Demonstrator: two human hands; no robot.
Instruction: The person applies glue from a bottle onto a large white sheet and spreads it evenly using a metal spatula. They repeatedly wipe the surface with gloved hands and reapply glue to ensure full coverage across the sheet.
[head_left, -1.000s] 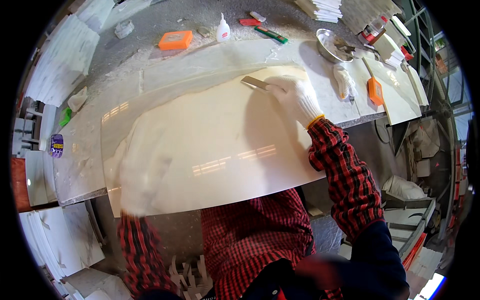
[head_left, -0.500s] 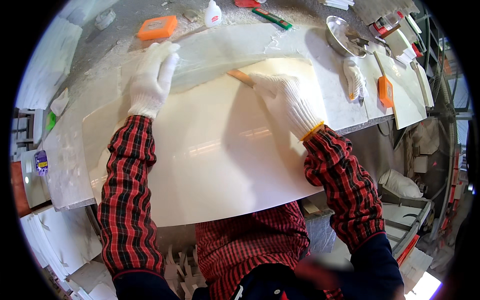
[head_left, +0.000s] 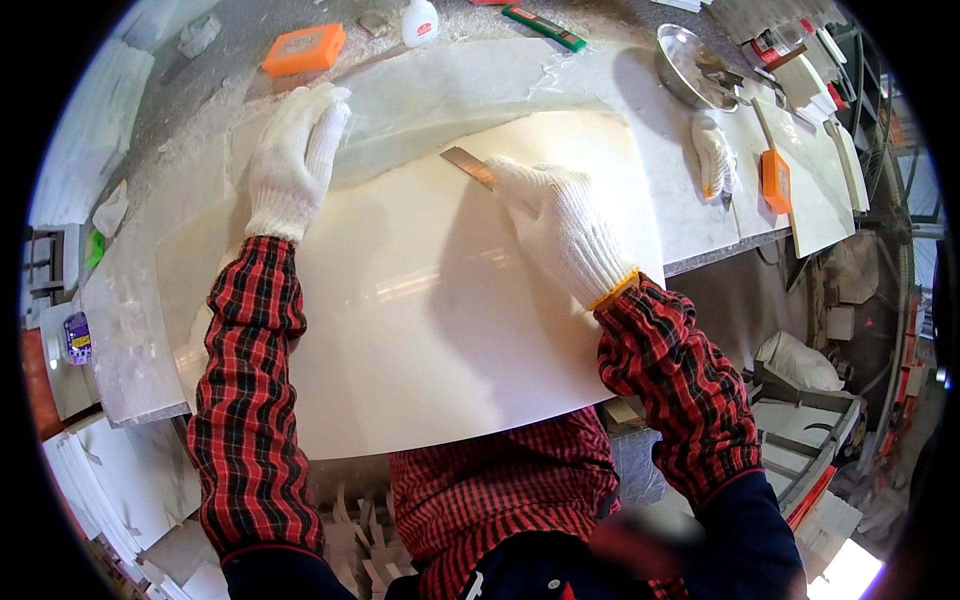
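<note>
A large, glossy cream-white slab [head_left: 400, 330] lies in front of me, its near edge overhanging the table edge above my lap. My left hand [head_left: 290, 160], in a white knit glove, rests flat with its fingers stretched forward at the slab's far left edge. Gloved as well, my right hand [head_left: 560, 225] is closed around a thin flat metal scraper blade [head_left: 468, 167]. The blade sticks out toward the upper left, over the slab close to its far edge. Whether its tip touches the surface I cannot tell. A greyish sheet [head_left: 430, 100] extends beyond the slab.
At the back are an orange box [head_left: 304, 50], a white squeeze bottle [head_left: 420, 24] and a green narrow box [head_left: 543, 27]. To the right sit a steel bowl [head_left: 672, 68] with tools, a loose glove [head_left: 711, 155] and another orange box [head_left: 775, 182]. A purple-labelled container [head_left: 77, 338] stands left.
My right hand has shifted slightly left and toward me with the blade, which is now tilted more steeply. My left hand stays nearly in place, and the view has moved a little.
</note>
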